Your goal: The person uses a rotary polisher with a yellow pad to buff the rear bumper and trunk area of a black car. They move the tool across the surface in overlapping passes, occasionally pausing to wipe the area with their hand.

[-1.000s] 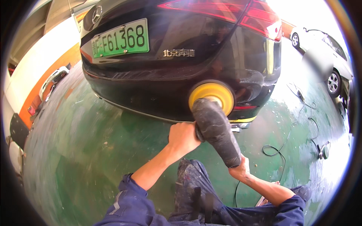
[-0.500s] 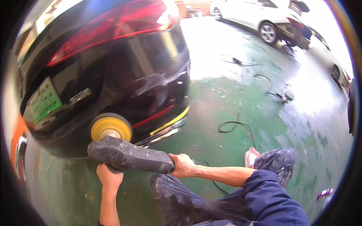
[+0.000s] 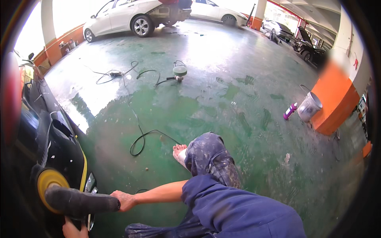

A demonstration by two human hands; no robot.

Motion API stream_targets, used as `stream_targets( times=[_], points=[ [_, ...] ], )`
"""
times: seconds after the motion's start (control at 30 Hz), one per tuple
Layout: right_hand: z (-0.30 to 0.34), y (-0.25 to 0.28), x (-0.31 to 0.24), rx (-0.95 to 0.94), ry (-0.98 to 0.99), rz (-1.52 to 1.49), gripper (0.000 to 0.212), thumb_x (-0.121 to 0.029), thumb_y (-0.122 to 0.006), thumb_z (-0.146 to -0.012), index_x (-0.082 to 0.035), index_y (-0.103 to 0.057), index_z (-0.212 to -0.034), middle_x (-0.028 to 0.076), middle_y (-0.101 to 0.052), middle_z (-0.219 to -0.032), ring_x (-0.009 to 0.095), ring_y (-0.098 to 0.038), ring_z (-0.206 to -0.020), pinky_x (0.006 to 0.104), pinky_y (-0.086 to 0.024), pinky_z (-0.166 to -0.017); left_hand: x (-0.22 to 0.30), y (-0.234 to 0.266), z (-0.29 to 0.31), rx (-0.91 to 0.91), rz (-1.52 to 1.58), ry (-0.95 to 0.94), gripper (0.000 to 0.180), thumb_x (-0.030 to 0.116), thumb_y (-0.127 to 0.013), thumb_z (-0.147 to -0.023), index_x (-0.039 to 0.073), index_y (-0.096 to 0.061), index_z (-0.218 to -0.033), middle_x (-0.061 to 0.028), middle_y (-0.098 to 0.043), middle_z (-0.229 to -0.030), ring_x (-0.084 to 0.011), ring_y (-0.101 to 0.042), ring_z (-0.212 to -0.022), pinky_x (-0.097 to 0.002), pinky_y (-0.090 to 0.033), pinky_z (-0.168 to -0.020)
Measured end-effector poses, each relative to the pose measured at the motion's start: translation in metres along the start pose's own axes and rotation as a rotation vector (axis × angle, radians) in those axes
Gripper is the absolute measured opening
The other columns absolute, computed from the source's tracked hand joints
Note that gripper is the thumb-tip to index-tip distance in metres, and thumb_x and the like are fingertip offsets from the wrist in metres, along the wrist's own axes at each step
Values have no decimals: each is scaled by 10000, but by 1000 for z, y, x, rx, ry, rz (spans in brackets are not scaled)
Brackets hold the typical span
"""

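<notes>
A black power polisher (image 3: 81, 201) with a round yellow pad (image 3: 44, 183) lies across the lower left. Its pad faces the rear of a black car (image 3: 59, 148) and seems to rest against the bodywork; whether it spins, I cannot tell. My right hand (image 3: 124, 200) is closed round the end of the polisher's body. Below the tool's head, my left hand (image 3: 74, 230) grips it from underneath, partly cut off by the lower edge. Yellow tape (image 3: 83, 170) runs along the car's lower edge beside the pad.
A black cord (image 3: 139, 133) loops over the green floor (image 3: 206, 119) near my bare foot (image 3: 180, 154). A second tool with a round green pad (image 3: 179, 70) lies farther off. A purple bottle (image 3: 290, 111) and a bucket (image 3: 309, 107) stand by an orange pillar (image 3: 335, 101). White cars (image 3: 123, 18) are behind.
My view has swung to the right, so car and polisher now appear farther left and the pillar and bucket have come into sight. Both hands still hold the polisher.
</notes>
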State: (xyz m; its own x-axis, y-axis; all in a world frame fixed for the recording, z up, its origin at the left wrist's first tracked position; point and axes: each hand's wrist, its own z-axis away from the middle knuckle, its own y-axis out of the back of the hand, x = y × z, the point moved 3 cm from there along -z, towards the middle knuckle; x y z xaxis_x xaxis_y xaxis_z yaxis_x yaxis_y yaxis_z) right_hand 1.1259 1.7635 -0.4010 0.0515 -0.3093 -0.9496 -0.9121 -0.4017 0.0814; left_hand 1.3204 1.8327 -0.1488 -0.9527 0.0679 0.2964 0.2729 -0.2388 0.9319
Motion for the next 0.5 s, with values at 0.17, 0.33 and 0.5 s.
stream_targets(
  times=[0.17, 0.33, 0.5],
  points=[
    [-20, -44, -26, -176, -78, 190, 501, -109, -749, -623, -60, -669, -1115, 212, -728, -945, 413, -700, -962, 468, -556, -835, -68, -4, 59, 275, 93, 226, 407, 139, -720, -841, -53, -642, -1192, -178, -699, -1078, -279, -654, -993, -385, -491, -907],
    [-29, -51, -16, 181, 284, 382, 470, -201, -821, -593, -59, -674, -1016, 165, -717, -924, 381, -707, -913, 456, -571, -827, -124, -63, 69, 672, 398, 214, 609, 61, -791, -744, -46, -534, -1286, -205, -605, -1227, -288, -577, -1177, -400, -407, -1061],
    [-21, -36, -2, 18, 142, 394, 386, -281, -808, -667, -64, -648, -942, 152, -701, -878, 369, -711, -847, 461, -576, -763, -70, -48, 49, 475, 351, 55, 505, 46, -760, -753, -37, -593, -1222, -193, -676, -1101, -307, -650, -1048, -403, -485, -954]
  ],
)
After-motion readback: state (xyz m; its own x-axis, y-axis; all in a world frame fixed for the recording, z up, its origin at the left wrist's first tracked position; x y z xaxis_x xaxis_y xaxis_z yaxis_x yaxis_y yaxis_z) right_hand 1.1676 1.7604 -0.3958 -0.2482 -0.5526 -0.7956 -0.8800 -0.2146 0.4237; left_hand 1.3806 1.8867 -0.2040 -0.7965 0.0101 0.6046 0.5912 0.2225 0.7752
